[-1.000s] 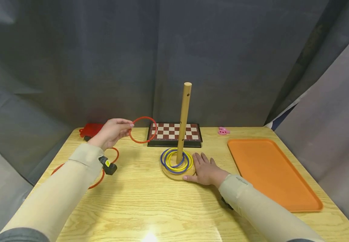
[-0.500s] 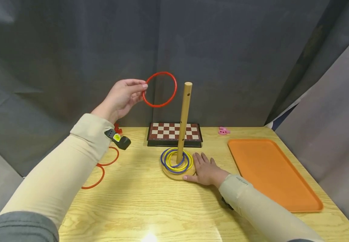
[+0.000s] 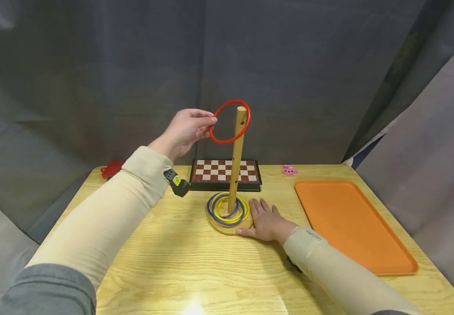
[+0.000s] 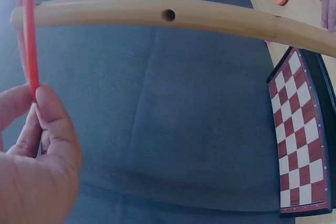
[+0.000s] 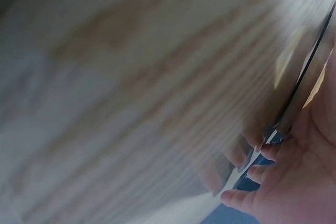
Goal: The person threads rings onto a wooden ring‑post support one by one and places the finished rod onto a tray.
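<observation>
Item one, red ring [image 3: 230, 121]: I have it pinched at its rim in my left hand [image 3: 185, 130], raised so the hoop sits at the tip of the wooden post [image 3: 237, 159], seemingly lined up with it. Item two, my right hand [image 3: 267, 221]: fingers flat, pressing the round base [image 3: 228, 228] on the counter [image 3: 179, 258], likely to steady it. Also logged: blue and yellow rings [image 3: 227, 208] around the post's foot, chessboard [image 3: 225, 173] behind, orange tray [image 3: 350, 224] right.

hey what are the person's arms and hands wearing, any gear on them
Both arms wear long beige sleeves, with grey cloth at the left upper arm. The left hand and right hand are bare, no gloves or rings seen. A small black device with a yellow mark sits under the left wrist; a dark one peeks under the right.
</observation>
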`<state>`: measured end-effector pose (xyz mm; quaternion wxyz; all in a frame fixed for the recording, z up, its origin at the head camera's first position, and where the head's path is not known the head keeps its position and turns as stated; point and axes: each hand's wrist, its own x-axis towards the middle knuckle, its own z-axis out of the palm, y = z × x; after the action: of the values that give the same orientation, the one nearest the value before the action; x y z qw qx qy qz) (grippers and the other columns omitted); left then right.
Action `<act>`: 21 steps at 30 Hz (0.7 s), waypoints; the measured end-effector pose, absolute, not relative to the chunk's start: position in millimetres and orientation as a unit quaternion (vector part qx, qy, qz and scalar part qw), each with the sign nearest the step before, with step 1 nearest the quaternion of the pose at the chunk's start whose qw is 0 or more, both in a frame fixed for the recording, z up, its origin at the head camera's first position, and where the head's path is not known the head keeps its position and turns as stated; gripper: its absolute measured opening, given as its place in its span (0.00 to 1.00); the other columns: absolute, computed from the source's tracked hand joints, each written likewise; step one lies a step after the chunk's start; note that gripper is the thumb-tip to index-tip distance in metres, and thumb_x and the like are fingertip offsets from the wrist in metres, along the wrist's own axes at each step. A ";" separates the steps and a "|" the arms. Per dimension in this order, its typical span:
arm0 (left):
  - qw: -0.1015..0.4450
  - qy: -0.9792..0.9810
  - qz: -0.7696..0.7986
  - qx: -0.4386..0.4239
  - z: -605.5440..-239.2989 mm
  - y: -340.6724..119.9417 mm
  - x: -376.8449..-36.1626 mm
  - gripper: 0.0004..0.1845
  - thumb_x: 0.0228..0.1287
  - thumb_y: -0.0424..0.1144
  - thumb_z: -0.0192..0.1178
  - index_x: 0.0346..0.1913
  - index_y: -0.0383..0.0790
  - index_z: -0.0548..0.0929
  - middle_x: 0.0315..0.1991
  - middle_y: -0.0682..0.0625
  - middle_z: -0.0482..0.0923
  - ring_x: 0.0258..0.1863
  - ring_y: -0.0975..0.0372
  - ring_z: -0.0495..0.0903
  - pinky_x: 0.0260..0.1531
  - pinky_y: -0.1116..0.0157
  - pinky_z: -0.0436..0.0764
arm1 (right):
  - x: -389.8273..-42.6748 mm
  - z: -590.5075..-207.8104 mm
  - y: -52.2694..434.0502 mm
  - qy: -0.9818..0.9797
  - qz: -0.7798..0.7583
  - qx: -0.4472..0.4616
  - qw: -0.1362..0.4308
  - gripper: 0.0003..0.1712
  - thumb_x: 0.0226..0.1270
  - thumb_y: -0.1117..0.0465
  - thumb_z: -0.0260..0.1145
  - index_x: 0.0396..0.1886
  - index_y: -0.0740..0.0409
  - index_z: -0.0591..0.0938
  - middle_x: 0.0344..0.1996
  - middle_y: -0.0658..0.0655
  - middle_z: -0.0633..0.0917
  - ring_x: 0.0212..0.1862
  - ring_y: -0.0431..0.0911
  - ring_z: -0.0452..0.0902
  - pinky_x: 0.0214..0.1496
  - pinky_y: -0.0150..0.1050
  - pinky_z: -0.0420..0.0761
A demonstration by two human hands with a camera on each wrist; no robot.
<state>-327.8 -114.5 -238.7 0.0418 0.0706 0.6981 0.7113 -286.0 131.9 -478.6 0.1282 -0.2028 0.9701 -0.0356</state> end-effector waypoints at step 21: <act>0.102 0.798 0.591 0.059 -356.8 -107.3 -331.1 0.08 0.73 0.31 0.64 0.47 0.29 0.86 0.47 0.41 0.84 0.29 0.64 0.78 0.37 0.65 0.84 | -287.6 -478.7 130.2 0.971 -0.032 -0.203 0.122 0.65 0.69 0.21 0.51 0.82 0.69 0.48 0.81 0.70 0.51 0.80 0.67 0.43 0.75 0.70 0.53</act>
<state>-331.1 -107.3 -356.8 0.1017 0.0590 0.7979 0.5913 -287.6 130.2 -478.7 0.1223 -0.2034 0.9709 -0.0319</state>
